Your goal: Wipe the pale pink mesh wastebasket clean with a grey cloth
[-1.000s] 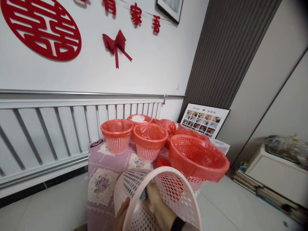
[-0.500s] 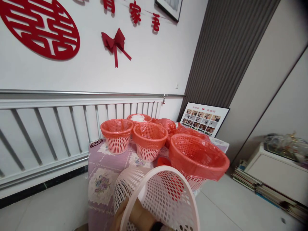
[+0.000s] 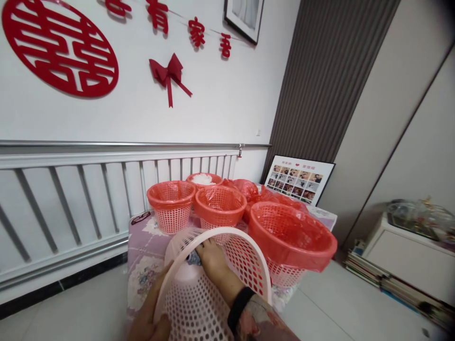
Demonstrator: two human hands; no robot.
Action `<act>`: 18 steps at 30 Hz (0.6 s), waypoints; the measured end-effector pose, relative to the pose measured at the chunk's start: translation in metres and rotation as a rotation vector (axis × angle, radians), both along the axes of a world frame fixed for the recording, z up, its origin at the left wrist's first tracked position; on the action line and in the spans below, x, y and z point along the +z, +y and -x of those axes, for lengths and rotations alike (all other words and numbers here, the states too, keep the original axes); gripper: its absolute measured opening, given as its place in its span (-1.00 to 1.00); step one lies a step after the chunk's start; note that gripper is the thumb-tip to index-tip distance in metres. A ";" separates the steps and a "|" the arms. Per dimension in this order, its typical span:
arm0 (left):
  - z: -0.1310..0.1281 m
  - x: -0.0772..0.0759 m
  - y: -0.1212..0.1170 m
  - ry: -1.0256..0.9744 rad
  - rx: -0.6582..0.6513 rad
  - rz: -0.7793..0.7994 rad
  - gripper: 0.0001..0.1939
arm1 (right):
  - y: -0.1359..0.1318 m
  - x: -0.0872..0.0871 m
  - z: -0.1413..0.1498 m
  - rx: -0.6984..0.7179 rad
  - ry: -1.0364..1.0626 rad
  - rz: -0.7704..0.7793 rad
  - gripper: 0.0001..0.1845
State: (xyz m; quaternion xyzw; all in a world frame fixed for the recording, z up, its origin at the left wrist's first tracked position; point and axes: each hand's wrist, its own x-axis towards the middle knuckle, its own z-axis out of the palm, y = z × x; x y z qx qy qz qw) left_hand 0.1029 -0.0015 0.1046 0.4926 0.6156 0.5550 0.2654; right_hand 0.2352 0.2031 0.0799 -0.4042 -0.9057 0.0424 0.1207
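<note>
A pale pink perforated plastic basket (image 3: 199, 303) is tipped toward me at the table's front, its mouth facing me. My left hand (image 3: 151, 308) is closed on its rim at the left, thumb on the inner side. My right hand (image 3: 213, 258) reaches inside, a black band on its wrist. Its fingers are closed over a grey crumpled cloth (image 3: 194, 258), held near the basket's bottom; the fingertips are partly hidden. Just behind stand pink baskets lined with red plastic bags: one at the left (image 3: 173, 215), one in the middle (image 3: 220, 208) and a larger one at the right (image 3: 289, 241).
A fourth lined basket (image 3: 204, 179) at the back holds something white. Loose red plastic bags (image 3: 245, 188) lie beside it. Glasses (image 3: 141, 218) rest on the flowered tablecloth (image 3: 142, 274). A radiator (image 3: 88, 203) runs along the wall; a photo board (image 3: 298, 177) stands behind the table.
The basket has tilted and shifted left. My right hand now shows inside with the grey cloth, where earlier mostly the forearm was visible. My left hand has come further into view at the rim.
</note>
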 end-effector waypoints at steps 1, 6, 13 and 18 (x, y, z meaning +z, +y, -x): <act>0.006 0.000 0.007 0.022 -0.033 -0.006 -0.37 | 0.006 0.000 0.005 -0.011 0.026 -0.007 -0.59; 0.028 -0.008 0.034 0.056 -0.142 0.050 -0.26 | 0.024 -0.021 0.029 -0.044 0.126 0.022 -0.49; 0.035 -0.030 0.053 0.156 -0.272 0.003 -0.19 | 0.006 -0.074 0.048 -0.105 0.202 0.111 -0.46; 0.035 -0.032 0.055 0.179 -0.310 -0.007 -0.12 | -0.018 -0.100 0.059 -0.032 0.139 0.170 -0.65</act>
